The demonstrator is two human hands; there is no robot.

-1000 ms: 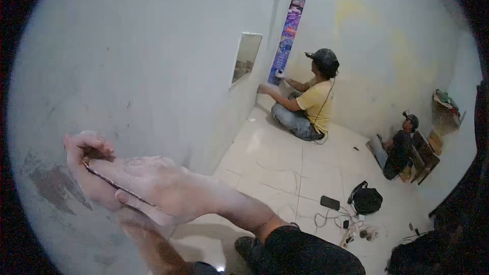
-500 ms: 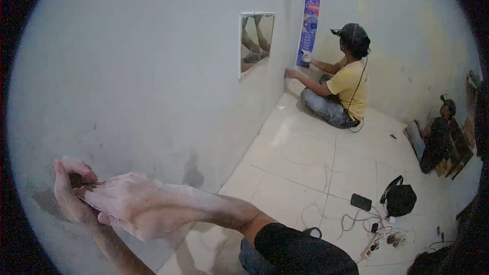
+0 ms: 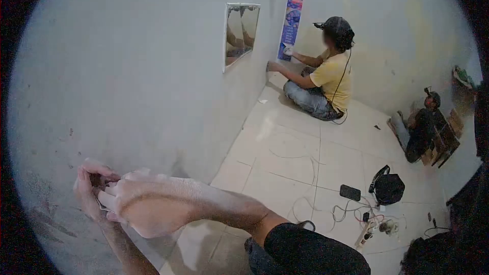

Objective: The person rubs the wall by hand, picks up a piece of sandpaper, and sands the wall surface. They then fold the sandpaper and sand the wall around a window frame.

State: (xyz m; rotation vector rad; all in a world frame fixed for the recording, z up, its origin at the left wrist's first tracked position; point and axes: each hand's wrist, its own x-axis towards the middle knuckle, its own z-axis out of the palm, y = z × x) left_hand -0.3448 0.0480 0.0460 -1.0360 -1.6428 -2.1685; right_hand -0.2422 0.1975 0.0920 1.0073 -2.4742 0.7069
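Low at the left, close to the grey wall (image 3: 127,71), my two hands meet. My right hand (image 3: 158,203) comes in from the right beneath a black sleeve, its fingers bent towards the other palm. Curled around those fingertips is my left hand (image 3: 90,191). A thin pale edge shows between the hands, but the rest of whatever they hold is hidden. Above them on the wall hangs a small mirror-like panel (image 3: 240,35) with a white border, reflecting arms.
A person in yellow (image 3: 333,79) sits by the corner, hands at a blue-purple printed strip (image 3: 294,15). Another person (image 3: 422,127) sits at the right. On the tiled floor (image 3: 285,147) lie a phone (image 3: 350,192), a black bag (image 3: 389,188), a power strip (image 3: 363,235), cables and a ring (image 3: 307,225).
The view has shifted, so the wall panel and seated people appear farther left and slightly higher. My hands remain together, with my right fingers tucked deeper into my left hand.
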